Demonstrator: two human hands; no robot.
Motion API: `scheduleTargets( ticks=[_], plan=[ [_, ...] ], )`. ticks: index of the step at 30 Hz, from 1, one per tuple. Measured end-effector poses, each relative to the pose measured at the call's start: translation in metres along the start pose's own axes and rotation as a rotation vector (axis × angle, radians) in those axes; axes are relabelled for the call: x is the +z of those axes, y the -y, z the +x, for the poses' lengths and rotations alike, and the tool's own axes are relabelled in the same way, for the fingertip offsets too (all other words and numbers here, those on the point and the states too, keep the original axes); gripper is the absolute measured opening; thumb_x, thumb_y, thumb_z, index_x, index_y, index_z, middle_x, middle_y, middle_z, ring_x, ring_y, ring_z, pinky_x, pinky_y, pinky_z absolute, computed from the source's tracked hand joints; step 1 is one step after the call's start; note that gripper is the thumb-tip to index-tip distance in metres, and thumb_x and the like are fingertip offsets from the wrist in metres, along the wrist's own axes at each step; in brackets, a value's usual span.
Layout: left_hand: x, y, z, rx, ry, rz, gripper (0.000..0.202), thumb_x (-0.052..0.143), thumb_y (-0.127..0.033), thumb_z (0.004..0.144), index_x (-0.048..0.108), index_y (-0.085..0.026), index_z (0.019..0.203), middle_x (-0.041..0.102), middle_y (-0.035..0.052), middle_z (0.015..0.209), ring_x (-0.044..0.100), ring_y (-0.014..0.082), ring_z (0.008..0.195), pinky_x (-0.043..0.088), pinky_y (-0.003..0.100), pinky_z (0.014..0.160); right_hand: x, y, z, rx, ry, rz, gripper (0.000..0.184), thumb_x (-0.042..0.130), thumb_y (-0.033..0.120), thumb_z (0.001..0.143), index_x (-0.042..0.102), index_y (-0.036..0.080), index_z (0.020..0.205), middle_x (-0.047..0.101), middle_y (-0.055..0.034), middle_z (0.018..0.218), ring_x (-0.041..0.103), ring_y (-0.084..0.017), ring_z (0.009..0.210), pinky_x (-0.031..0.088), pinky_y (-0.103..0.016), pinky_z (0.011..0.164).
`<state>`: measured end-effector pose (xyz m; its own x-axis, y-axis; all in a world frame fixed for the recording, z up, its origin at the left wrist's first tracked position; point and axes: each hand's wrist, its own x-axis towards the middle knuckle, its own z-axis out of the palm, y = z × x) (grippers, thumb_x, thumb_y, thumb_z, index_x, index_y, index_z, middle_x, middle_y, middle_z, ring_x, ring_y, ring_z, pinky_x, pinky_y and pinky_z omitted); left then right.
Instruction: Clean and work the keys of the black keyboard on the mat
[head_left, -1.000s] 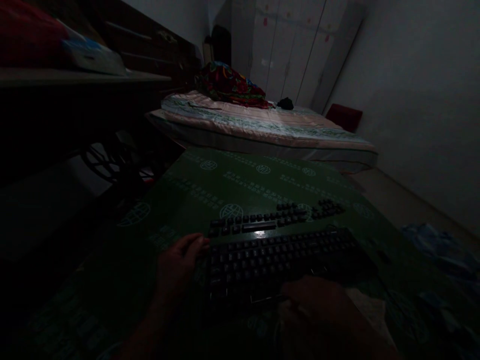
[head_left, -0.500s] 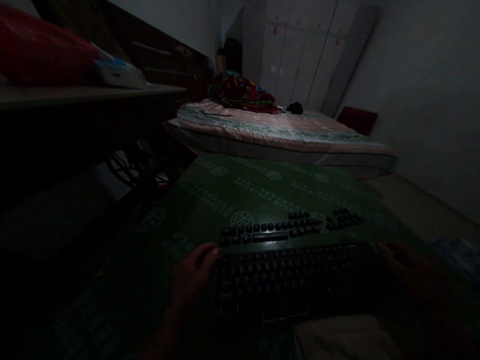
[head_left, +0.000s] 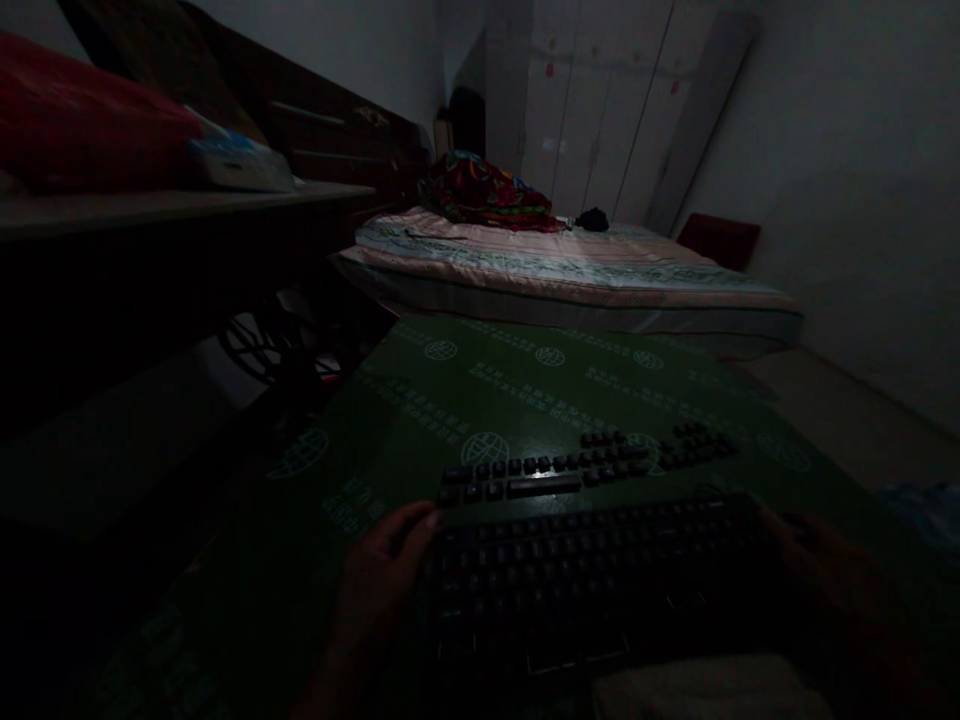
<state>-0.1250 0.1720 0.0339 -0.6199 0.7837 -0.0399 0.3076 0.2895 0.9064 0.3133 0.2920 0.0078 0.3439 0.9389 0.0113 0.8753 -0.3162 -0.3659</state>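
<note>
Bent fingers (head_left: 421,536) at oblong, key-studded keyboard (head_left: 592,570)

Two grips are seen, one left grip (head_left: 384,560) and one right grip (head_left: 817,565). One keyboard (head_left: 585,560) and one table (head_left: 375,405) are counted. Among the loose keycaps (head_left: 473,492), whose full number cannot be made out in the dimness, one space bar (head_left: 544,485) is found, with three keycaps to its left in the same row. At least seven globe emblems (head_left: 550,357) can be picked out on the table. One bed (head_left: 600,272), one flowered blanket (head_left: 487,195), one wardrobe (head_left: 585,120) with two red tags (head_left: 550,70), one shelf (head_left: 330,195), one red bag (head_left: 90,125), one spoked wheel (head_left: 259,348) and one pale cloth (head_left: 712,688) are also shown.
</note>
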Motion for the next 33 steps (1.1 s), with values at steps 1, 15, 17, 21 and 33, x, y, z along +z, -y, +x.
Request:
scheduleTargets(
  ticks=[1,15,17,21,33],
  plan=[
    [0.000,-0.001,0.000,0.003,0.003,0.004,0.044,0.060,-0.059,0.061,0.071,-0.022,0.082,0.074,0.0023,0.080,0.069,0.0256,0.082,0.054,0.032,0.073,-0.002,0.005,-0.002,0.023,0.017,0.001,0.074,0.032,0.071,0.078,0.065,0.013,0.110,0.071,-0.0186,0.098,0.069,-0.033,0.080,0.054,-0.041,0.062],
    [0.003,-0.002,0.000,0.075,0.039,0.063,0.037,0.060,-0.055,0.064,0.073,-0.024,0.081,0.074,0.0023,0.083,0.068,0.0232,0.079,0.055,0.026,0.066,-0.011,0.028,-0.018,0.046,0.072,0.004,0.064,0.031,0.065,0.082,0.064,0.018,0.110,0.068,-0.0145,0.106,0.066,-0.029,0.088,0.049,-0.037,0.070],
    [0.002,-0.002,0.000,0.087,0.040,0.077,0.035,0.060,-0.054,0.065,0.072,-0.024,0.079,0.073,0.0019,0.081,0.068,0.0228,0.077,0.054,0.026,0.065,-0.012,0.030,-0.020,0.041,0.058,-0.013,0.062,0.031,0.064,0.083,0.064,0.019,0.108,0.069,-0.0144,0.104,0.065,-0.029,0.087,0.048,-0.036,0.068],
    [0.002,-0.002,0.001,0.073,0.040,0.092,0.034,0.060,-0.054,0.065,0.072,-0.025,0.079,0.073,0.0011,0.082,0.068,0.0229,0.080,0.054,0.026,0.068,-0.012,0.034,-0.021,0.043,0.055,-0.041,0.061,0.031,0.063,0.083,0.065,0.020,0.109,0.069,-0.0138,0.102,0.065,-0.029,0.086,0.047,-0.036,0.067],
    [0.001,-0.007,-0.002,0.033,-0.019,0.117,0.038,0.058,-0.056,0.063,0.072,-0.025,0.078,0.073,0.0005,0.079,0.068,0.0243,0.079,0.054,0.027,0.065,-0.012,0.045,-0.031,-0.003,0.062,-0.057,0.065,0.030,0.065,0.083,0.065,0.017,0.109,0.068,-0.0165,0.105,0.066,-0.033,0.090,0.050,-0.041,0.070]
  ],
)
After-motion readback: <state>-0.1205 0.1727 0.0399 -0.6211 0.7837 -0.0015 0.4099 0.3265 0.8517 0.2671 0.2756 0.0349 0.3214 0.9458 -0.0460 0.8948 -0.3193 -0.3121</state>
